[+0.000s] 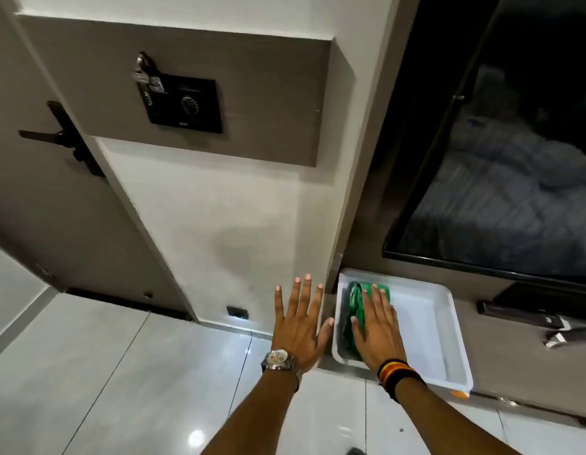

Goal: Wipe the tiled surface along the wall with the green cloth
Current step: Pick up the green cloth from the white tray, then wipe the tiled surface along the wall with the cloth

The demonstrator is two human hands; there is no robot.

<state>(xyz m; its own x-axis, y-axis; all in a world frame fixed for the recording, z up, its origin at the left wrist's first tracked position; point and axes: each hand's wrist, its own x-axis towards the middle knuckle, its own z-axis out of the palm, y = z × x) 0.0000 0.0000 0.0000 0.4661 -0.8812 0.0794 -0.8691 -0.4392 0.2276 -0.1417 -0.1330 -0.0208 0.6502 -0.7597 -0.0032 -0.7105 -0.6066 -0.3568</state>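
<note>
Partly under right hand (378,326), green cloth (354,303)

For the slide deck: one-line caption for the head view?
Right hand presses the green cloth flat inside a white tray; left hand is spread open beside it.

One cloth (354,310) — one tray (439,326) — two hands.

A white tray (449,326) sits on the floor (88,372) against the wall (219,208). A black panel (183,105) is mounted on the wall's grey board, with a padlock (140,68) hanging at its top left corner. A black handle (60,134) is on the door (38,208) at left. At right, a dark window (515,159) reflects bedding.
</note>
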